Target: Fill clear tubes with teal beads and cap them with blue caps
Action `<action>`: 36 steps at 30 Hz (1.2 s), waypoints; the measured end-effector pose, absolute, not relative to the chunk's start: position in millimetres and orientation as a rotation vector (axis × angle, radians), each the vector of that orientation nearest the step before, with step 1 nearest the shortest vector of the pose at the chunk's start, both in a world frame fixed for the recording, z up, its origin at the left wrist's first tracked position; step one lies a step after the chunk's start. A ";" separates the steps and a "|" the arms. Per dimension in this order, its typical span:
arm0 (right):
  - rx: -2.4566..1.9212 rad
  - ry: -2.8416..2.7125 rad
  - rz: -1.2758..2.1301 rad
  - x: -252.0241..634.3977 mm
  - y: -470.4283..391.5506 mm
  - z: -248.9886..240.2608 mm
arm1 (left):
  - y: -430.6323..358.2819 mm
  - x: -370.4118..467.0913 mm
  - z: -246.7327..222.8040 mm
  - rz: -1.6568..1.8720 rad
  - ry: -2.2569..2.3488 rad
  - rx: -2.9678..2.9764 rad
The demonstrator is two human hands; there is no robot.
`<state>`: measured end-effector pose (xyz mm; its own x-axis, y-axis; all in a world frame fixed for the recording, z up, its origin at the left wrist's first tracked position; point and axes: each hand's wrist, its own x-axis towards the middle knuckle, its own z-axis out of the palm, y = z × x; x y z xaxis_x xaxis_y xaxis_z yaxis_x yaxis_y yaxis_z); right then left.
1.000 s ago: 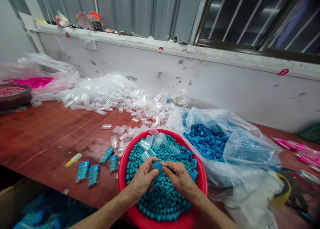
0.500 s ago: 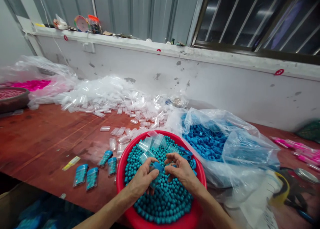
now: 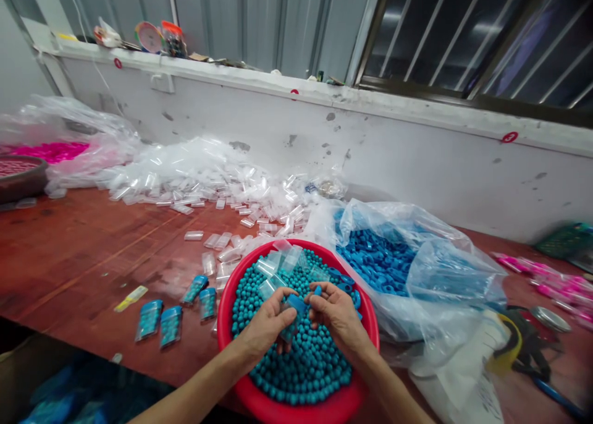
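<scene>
Over a red basin [image 3: 224, 316] of teal beads [image 3: 301, 384], my left hand [image 3: 266, 325] is closed around a small clear plastic box with a blue cap [image 3: 295, 302]. Just right of it, my right hand [image 3: 341, 319] pinches a small blue plastic piece [image 3: 317, 291], its tip close to the cap. I cannot tell whether they touch. Empty clear boxes [image 3: 291, 258] lie on the beads at the back of the basin, and blue caps [image 3: 345, 282] rest along its right side. Fingers hide most of the held box.
Several filled, blue-capped boxes [image 3: 171, 326] lie left of the basin by a yellow-and-clear strip [image 3: 131, 298]. A heap of clear boxes [image 3: 185, 170] is behind. To the right stand an open bag of blue caps [image 3: 377, 257], pink items [image 3: 551, 282] and a tape roll [image 3: 507, 343].
My right fingers have closed together, and a blue piece now shows between them near the cap. The left hand still holds the box in about the same place. The view shifts slightly.
</scene>
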<state>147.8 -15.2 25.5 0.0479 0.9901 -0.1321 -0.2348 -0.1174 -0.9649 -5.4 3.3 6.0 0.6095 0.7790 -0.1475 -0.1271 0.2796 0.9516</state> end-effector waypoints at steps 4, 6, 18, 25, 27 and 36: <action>-1.319 -1.210 1.132 143.0 -17.9 22.5 | 1.4 -2.4 -1.2 0.726 0.755 1.263; -1.391 -1.481 0.985 143.6 -22.0 24.6 | -0.3 -1.5 -2.5 0.726 0.777 1.297; -1.610 -2.014 0.648 125.1 -39.4 20.7 | 3.4 -2.3 6.0 0.824 0.797 1.353; -1.633 -2.074 0.393 107.7 -36.9 13.7 | 1.7 -4.2 3.0 0.808 0.882 1.330; -1.658 -2.080 0.391 104.6 -35.6 13.7 | 1.5 -4.0 0.6 0.817 0.914 1.355; -1.485 -2.010 0.852 124.8 -37.6 11.7 | 3.8 -22.0 17.7 0.875 1.001 1.602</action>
<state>124.8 -37.6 11.7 -0.2833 0.9587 0.0256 0.6484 0.2111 -0.7314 -22.0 3.8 17.7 0.3926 0.9176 0.0623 0.1840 -0.1447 0.9722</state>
